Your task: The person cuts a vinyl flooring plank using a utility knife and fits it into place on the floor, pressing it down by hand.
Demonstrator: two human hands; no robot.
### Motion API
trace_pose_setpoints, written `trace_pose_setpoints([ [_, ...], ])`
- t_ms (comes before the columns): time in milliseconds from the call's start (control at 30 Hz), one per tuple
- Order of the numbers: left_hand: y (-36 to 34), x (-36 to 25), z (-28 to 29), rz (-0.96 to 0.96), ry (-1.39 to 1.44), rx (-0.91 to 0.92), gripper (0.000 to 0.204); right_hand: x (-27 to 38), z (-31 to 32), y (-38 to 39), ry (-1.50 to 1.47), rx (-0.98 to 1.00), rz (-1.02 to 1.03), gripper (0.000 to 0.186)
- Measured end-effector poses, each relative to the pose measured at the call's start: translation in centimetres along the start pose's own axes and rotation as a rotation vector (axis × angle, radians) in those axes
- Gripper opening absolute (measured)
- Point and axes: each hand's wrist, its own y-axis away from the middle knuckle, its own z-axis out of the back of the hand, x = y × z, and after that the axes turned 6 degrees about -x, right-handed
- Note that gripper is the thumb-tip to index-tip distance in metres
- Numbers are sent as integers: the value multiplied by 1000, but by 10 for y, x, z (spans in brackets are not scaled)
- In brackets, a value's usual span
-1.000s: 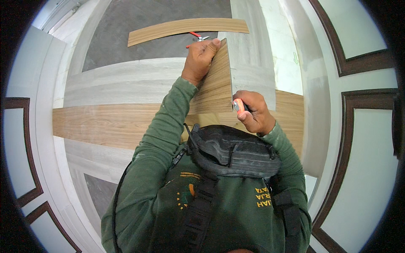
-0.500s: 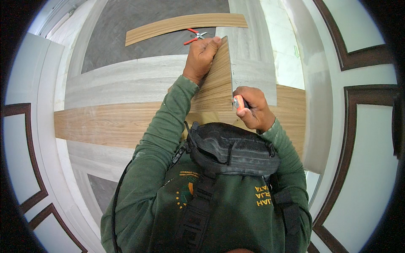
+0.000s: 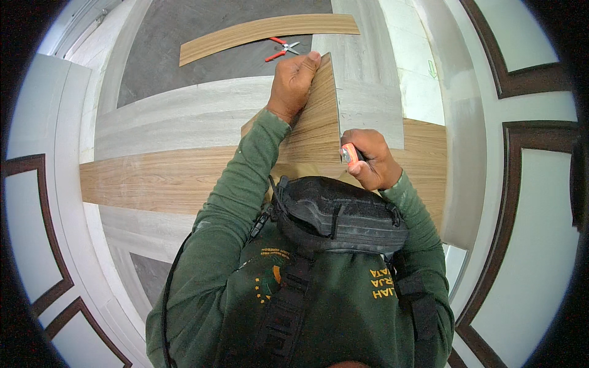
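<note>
My left grip [image 3: 291, 86] is pinching a wood-grain plank [image 3: 319, 126] by its far corner, in front of me; its right edge is running far to near, my sleeve [image 3: 248, 162] obscuring its long axis. My right grip [image 3: 373, 161] is clasping an orange tool [image 3: 350, 154] at that edge's near end.

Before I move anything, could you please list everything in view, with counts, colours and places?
Held wood-grain plank: one, brown, in the left hand's grip.
Loose wood-grain strip: one, brown, far side.
Hand snips: one, red-handled, beside the loose strip.
Hand tool: one, orange and dark, type unclear, at the held plank's right edge.
Wood-grain floor band: one, brown, crosswise.
Wood-grain floor planks: several, grey, around the band.
Floor areas: two, dark grey, far and near left.
Framed panels: at least four, white with dark brown frames, both sides.
Chest bag: one, black, centre.
Shirt: one, green, bottom.
Left hand: one, green-sleeved, centre.
Right hand: one, green-sleeved, right of centre.
</note>
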Motion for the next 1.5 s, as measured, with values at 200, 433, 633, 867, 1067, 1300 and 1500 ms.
trace_pose_setpoints([
  [200, 0, 9, -8, -19, 28, -57, 50, -1, 1, -5, 80, -35, 29, 37],
  [433, 1, 4, -9, 36, 24, -71, 48, -3, 1, -7, 150, -100, 91, 36],
  [633, 0, 2, -8, -18, -4, -72, 48, -4, 0, -7, 160, -98, 59, 35],
  [867, 0, 13, -11, -30, 5, -105, 49, -6, 1, -9, 191, -108, 80, 35],
  [1067, 0, 13, -13, -42, 17, -120, 50, -11, -1, -10, 165, -136, 97, 36],
  [1300, 2, 6, -16, -6, 30, -142, 50, -13, 0, -12, 155, -168, 91, 37],
  [1500, 2, 9, -17, 9, 37, -125, 50, -14, 2, -14, 188, -164, 98, 35],
])
